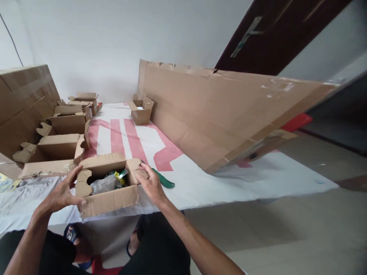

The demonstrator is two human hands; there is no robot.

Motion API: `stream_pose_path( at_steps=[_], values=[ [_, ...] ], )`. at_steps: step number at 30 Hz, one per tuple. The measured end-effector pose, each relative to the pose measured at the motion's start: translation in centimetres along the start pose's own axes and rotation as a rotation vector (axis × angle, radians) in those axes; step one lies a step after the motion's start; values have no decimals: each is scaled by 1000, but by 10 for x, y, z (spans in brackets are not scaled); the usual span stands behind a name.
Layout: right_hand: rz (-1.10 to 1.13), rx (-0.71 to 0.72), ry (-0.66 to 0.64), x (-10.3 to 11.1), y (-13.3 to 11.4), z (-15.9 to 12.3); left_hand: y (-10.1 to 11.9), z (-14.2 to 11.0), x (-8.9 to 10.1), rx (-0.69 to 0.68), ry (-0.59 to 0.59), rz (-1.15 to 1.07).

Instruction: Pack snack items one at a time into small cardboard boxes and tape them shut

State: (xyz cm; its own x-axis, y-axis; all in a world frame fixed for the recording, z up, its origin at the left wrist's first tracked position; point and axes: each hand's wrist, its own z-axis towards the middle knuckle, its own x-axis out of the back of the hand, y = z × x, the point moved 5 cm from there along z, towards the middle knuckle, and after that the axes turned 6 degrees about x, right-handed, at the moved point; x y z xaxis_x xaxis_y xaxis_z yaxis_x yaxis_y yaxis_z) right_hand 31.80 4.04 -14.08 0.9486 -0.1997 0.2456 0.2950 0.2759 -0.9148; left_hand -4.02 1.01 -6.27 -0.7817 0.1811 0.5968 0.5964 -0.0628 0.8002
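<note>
A small open cardboard box (110,200) rests at the near edge of a white and red sheet, with shiny packets (107,183) inside it. My left hand (61,193) grips the box's left side, thumb on the front wall and fingers near the left flap. My right hand (151,183) presses on the right flap, fingers curled over its edge. A green-handled tool (163,179) lies on the sheet just behind my right hand.
Several open cardboard boxes (61,147) line the left side, with one more (140,110) at the far end. A large cardboard panel (223,114) stands along the right. Another big carton (20,103) is at far left. A dark door (272,34) is behind.
</note>
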Motion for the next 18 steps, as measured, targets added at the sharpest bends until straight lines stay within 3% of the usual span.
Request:
stream_pose_path(
  at_steps=[2,5,8,10,14,18],
  values=[
    [-33,42,68,7,-18,2,-13,-2,2,5,29,-17],
    [-212,320,177,18,-75,8,-44,3,8,44,116,-62],
    [-348,545,109,13,-127,17,-64,16,8,44,104,-71],
    [-396,595,39,7,-141,22,-62,15,6,29,93,-81],
    [-443,572,-143,-7,-122,24,-40,-3,-4,69,99,-88],
    [-381,547,-182,-8,-82,16,-13,-13,-16,110,127,-54]
  ],
)
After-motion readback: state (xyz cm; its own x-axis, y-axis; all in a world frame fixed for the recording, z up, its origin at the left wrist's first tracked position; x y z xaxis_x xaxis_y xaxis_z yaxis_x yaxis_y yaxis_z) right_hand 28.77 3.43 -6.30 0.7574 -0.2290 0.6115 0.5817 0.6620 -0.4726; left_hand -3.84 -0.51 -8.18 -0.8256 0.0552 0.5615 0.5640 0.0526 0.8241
